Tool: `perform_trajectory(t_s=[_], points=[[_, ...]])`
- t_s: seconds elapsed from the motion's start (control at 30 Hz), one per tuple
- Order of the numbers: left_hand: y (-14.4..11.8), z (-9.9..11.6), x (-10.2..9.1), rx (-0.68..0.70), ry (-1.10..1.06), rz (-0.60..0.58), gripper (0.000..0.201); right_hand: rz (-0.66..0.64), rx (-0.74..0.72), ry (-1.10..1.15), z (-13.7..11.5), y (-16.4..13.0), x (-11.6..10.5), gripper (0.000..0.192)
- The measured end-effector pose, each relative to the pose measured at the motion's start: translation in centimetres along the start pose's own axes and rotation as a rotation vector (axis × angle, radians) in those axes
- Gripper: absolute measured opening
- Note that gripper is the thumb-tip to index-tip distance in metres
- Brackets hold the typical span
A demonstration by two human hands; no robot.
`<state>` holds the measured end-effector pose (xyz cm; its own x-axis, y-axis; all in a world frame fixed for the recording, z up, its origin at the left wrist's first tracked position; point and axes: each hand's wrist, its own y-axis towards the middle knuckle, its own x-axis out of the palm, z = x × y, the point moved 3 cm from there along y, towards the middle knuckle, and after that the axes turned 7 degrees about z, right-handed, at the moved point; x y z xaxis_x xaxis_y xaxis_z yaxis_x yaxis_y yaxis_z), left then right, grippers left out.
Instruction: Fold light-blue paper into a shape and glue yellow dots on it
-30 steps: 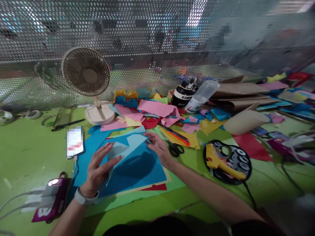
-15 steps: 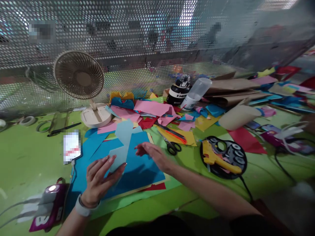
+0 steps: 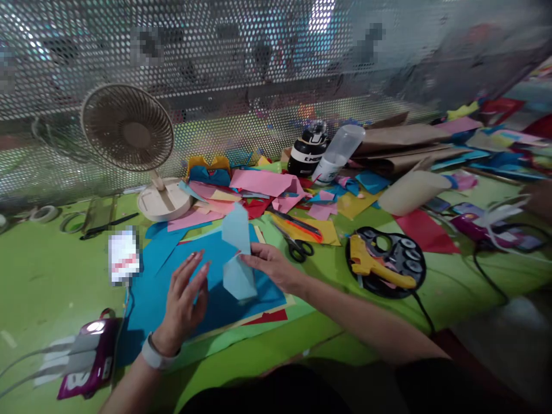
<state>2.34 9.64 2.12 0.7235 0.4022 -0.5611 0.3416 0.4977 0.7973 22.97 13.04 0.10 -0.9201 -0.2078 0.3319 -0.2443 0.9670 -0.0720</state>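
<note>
The white band on the black bottle (image 3: 306, 156) carries dark capitals, an "E" then an "N"; the remaining letters are unclear. Markings on the clear-topped bottle (image 3: 338, 156), the purple power block (image 3: 100, 363) and the phone (image 3: 123, 255) are illegible.

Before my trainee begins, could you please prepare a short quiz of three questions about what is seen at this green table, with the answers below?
1. Which hand has the cut light-blue paper in its grip?

2. True or false: the black-handled scissors lie on the green table, in neither hand's grip.

3. What lies on the black tray?
a) the fan
b) a yellow glue gun
c) the phone

Key:
1. The right hand.
2. True.
3. b
</note>
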Motion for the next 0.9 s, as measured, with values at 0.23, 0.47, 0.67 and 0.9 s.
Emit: perform_trajectory(t_s=[0.23, 0.47, 0.67, 0.9], points=[[0.8, -0.8, -2.1, -0.336, -0.131, 0.18, 0.046, -0.229, -0.251, -0.492, -1.9, -0.4, -0.6, 0.035], [2.0, -0.9, -2.0, -0.144, -0.061, -0.155, 0.02, -0.352, -0.714, -0.95, -2.7, -0.2, -0.7, 0.029], [1.8, -2.2, -1.3, -0.156, -0.079, -0.201, 0.007, -0.021, -0.96, -1.182, -3.4, -0.3, -1.5, 0.033], [1.2, -3.8, -1.4, -0.216, 0.018, -0.136, 0.01, 0.359, -0.872, -1.309, -3.6, 0.2, -2.9, 0.051]])
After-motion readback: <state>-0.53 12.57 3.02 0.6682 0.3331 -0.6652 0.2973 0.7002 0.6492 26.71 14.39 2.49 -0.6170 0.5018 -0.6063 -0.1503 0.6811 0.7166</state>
